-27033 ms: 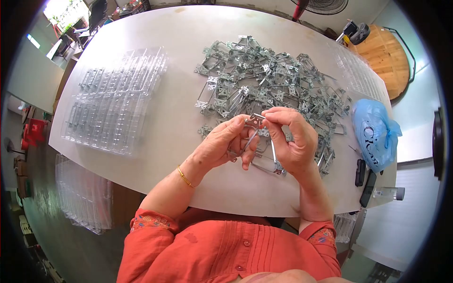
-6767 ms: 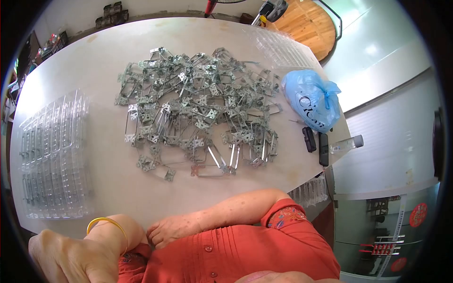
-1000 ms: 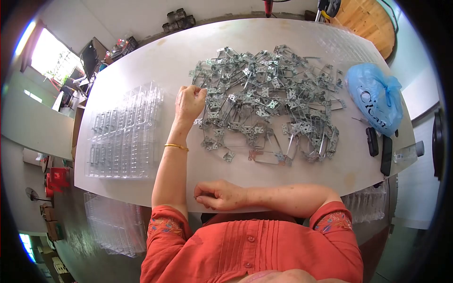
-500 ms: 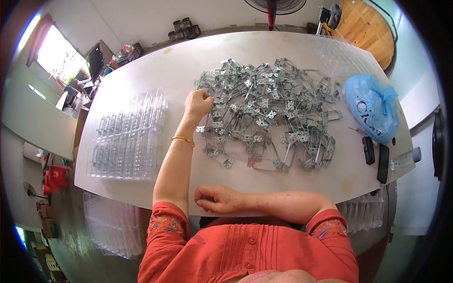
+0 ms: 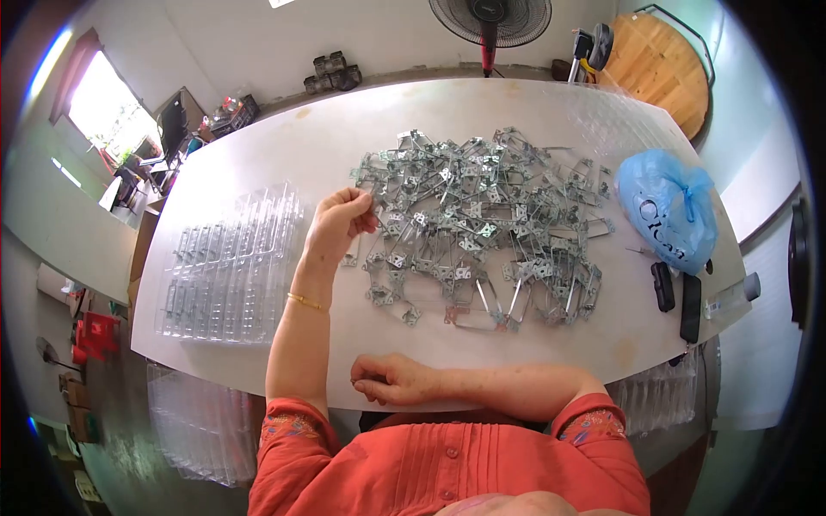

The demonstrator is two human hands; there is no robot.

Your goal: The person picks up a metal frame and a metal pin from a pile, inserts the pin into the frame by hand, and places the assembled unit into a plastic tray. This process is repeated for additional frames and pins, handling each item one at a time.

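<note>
My left hand (image 5: 340, 225) is over the left edge of a large pile of metal brackets (image 5: 469, 211). Its thumb and fingers are pinched together, and what they hold, if anything, is too small to make out. Near the table's front edge rests my right hand (image 5: 391, 378), loosely curled with nothing visible in it. The brackets lie tangled in the middle of the white table (image 5: 258, 365). Left of my left hand, clear plastic trays (image 5: 232, 271) hold rows of small metal parts.
On the right of the table are a blue plastic bag (image 5: 667, 206), a black case (image 5: 662, 287), a dark phone-like object (image 5: 691, 310) and a clear bottle (image 5: 727, 298). More clear trays (image 5: 607, 125) lie at the back right. A fan (image 5: 489, 21) stands behind.
My left hand has moved left and a little back from the pile, its fingers more visible. My right hand stays curled near the edge. The view has tilted slightly upward.
</note>
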